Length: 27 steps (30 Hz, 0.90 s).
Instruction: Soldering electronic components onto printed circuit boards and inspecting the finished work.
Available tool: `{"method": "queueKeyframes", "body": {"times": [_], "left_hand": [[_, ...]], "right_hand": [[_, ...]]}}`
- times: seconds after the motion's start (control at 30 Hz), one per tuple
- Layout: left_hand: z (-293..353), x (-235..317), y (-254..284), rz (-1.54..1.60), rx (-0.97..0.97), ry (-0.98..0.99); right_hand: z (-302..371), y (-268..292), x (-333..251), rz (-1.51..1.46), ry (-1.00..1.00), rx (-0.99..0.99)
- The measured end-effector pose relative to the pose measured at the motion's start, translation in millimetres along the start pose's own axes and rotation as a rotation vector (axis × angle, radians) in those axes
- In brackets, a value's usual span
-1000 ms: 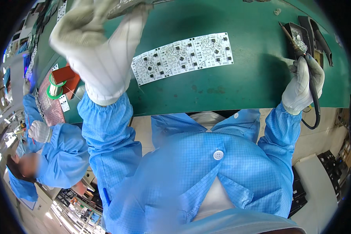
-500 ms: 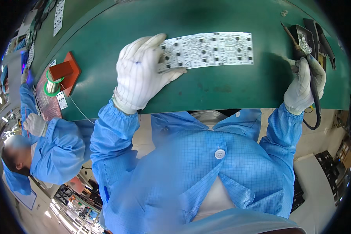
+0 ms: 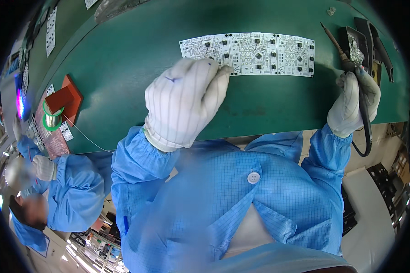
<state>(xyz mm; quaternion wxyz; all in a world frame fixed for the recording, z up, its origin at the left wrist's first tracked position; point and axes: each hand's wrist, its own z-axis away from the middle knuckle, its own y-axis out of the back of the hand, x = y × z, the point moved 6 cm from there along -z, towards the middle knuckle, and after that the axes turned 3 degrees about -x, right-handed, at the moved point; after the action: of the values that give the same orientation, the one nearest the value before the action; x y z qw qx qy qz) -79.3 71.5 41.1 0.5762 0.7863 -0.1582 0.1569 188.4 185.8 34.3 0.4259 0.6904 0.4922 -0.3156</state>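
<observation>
While your left hand (image 3: pixel 182 100) sits at 11 o'clock from mid-view, gloved, fingers curled over the 7 o'clock corner of the white circuit-board panel (image 3: pixel 259 52), you leave its fingertips partly hidden; can't tell whether they grip it or just touch. Panel: three sections in a row, small black parts, flat on the green tabletop (image 3: pixel 269 104) at 1 o'clock. Your right hand (image 3: pixel 355 102), also gloved, between 2 and 3, grasps the soldering iron (image 3: pixel 342 53), tip aimed at 11, well apart from the panel. Its black cord (image 3: pixel 368 132) hangs toward 6. Just beside the iron, at 2: black tray (image 3: pixel 348 32) with silvery scraps. Off at 9 you have a green-rimmed solder spool (image 3: pixel 52 122) against a red-brown stand (image 3: pixel 75 98). Co-worker's gloved hand (image 3: pixel 44 168): between 8 and 9.
</observation>
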Motion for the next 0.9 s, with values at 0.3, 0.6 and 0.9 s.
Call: {"method": "queueKeyframes", "body": {"times": [0.3, 0.6, 0.9], "left_hand": [[-1, -3, -2, -0.01, 0.042, -0.074], [-8, -17, 13, -0.087, 0.084, 0.047], [-5, -32, 14, -0.125, 0.048, 0.16]], "right_hand": [[1, 1, -2, 0.046, -0.024, 0.007], [1, -1, -2, 0.075, -0.02, -0.057], [0, 0, 3, 0.029, 0.013, -0.087]]}}
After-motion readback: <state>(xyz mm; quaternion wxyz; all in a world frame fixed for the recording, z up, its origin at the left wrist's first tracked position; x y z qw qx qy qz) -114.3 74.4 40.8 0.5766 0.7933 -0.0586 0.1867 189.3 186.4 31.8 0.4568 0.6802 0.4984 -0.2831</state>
